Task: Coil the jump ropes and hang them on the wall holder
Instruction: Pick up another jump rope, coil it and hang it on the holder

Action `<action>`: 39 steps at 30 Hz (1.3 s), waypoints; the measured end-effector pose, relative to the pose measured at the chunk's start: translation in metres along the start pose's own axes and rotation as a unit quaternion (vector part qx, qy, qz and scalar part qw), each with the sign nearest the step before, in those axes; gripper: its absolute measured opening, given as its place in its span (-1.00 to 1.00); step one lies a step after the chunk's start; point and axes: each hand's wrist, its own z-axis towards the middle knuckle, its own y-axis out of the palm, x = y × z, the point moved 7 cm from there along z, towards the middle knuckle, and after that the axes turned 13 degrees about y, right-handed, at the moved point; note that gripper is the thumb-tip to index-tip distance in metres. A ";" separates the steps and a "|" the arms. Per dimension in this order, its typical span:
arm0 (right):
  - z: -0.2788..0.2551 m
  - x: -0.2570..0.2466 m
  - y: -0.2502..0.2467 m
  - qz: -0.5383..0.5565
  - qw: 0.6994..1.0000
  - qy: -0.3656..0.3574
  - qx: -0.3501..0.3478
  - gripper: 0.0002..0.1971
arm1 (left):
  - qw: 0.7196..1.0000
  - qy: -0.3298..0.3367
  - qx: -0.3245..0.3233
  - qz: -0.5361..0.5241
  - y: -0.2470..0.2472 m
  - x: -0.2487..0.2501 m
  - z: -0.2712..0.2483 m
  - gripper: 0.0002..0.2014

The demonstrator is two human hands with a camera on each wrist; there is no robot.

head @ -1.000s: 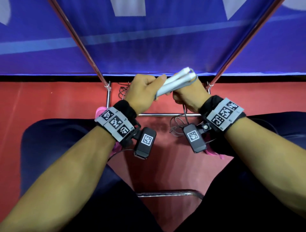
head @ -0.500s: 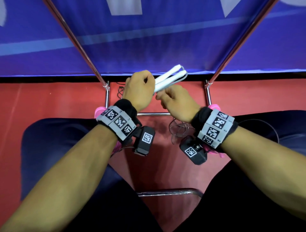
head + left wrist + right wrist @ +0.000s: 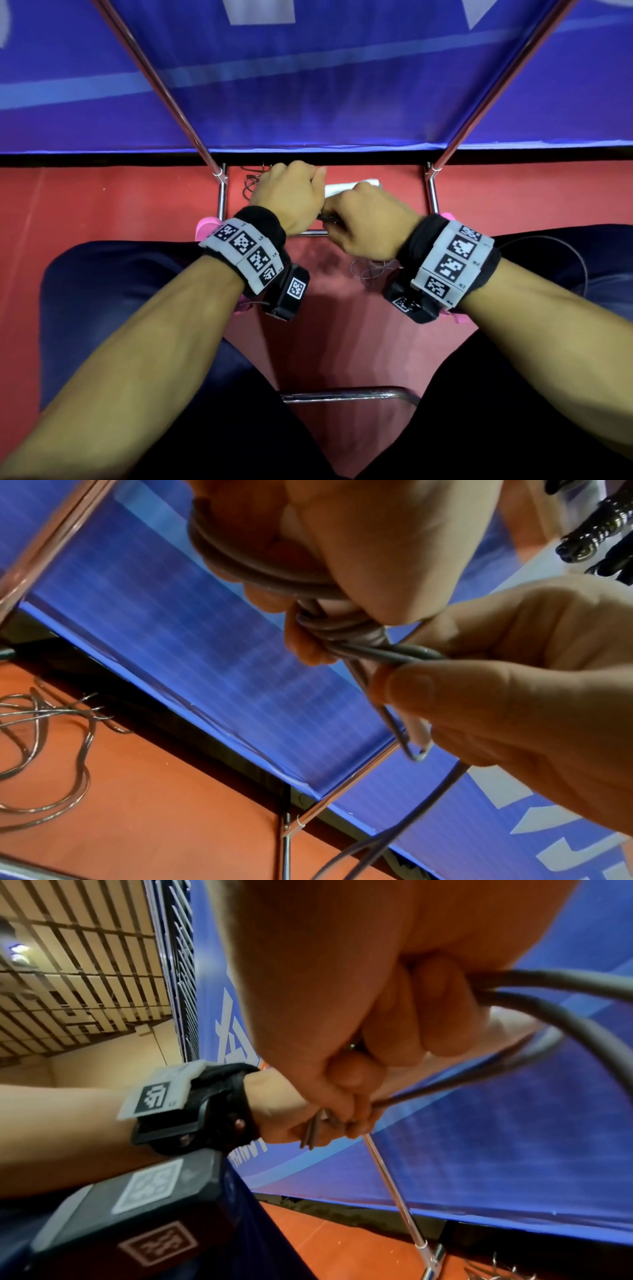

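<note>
A jump rope's two white handles (image 3: 346, 188) lie side by side, and my left hand (image 3: 291, 197) grips them in its fist. Grey cord (image 3: 342, 631) is wound in several turns round the handles under my left fingers. My right hand (image 3: 364, 221) sits close against the left and pinches a doubled stretch of that cord (image 3: 555, 985) in curled fingers. The cord's slack (image 3: 373, 270) hangs down to the floor under my right wrist. No wall holder is in view.
A blue banner (image 3: 308, 85) on a metal frame with slanted legs (image 3: 164, 82) and a low crossbar (image 3: 310, 233) stands right ahead. Another tangle of cord (image 3: 51, 723) lies on the red floor at the left. My knees flank a chair's metal bar (image 3: 346, 394).
The handles have dropped from pointing up and right to lying nearly flat. My right hand came round from behind them to the near side and closed in on the left hand with the cord.
</note>
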 end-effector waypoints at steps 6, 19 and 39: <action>0.001 0.016 -0.037 0.070 0.996 -0.005 0.051 -0.73 | 0.994 0.010 -0.097 0.046 0.007 0.000 -0.005 -0.58; 0.008 0.057 -0.032 0.407 0.902 0.109 -0.089 -0.63 | 0.962 0.176 -0.085 -0.189 -0.003 0.045 -0.018 -0.34; 0.010 0.017 -0.003 0.171 0.977 0.119 0.049 -0.68 | 0.980 0.017 0.134 -0.149 -0.030 -0.010 0.000 -0.72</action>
